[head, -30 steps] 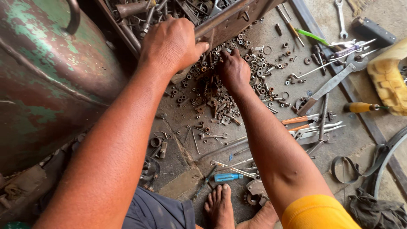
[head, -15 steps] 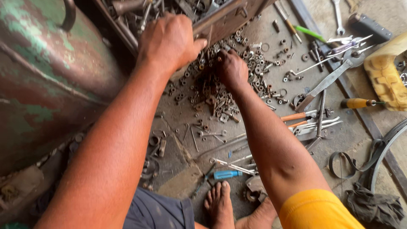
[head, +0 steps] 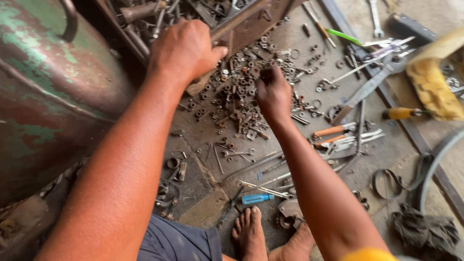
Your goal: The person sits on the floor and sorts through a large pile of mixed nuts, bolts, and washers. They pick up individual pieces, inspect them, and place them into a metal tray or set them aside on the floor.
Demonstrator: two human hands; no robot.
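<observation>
Left hand (head: 186, 50): clamped over the near edge of a rusty metal tray (head: 251, 24), fingers curled over the rim and thumb pressed to its side; the grip is closed on the tray.
Right hand (head: 274, 94): fingertips bunched together, pointing down into the heap of nuts (head: 237, 94); the grip looks pinched on a small dark piece, though what it is cannot be told from the head view.
Heap: rusty nuts, washers and bolts spread on the concrete floor (head: 203, 140), just below the tray's lip, between the two hands.
Key relation: the heap lies directly under and to the left of the right hand, touching its fingertips; the left hand sits above it on the tray and is less close to the loose pieces.
Tray axis: its long edge runs diagonally, from lower left up toward the upper right.
Left side: a big green, rust-stained tank (head: 43, 96) stands just beside the left forearm.
Right side: orange-handled pliers (head: 336, 133), a long wrench (head: 367, 89) and a yellow-handled screwdriver (head: 401, 113) lie apart from the heap.
Near foot: a blue-handled tool (head: 256, 198) lies just ahead of a bare foot (head: 249, 232).
</observation>
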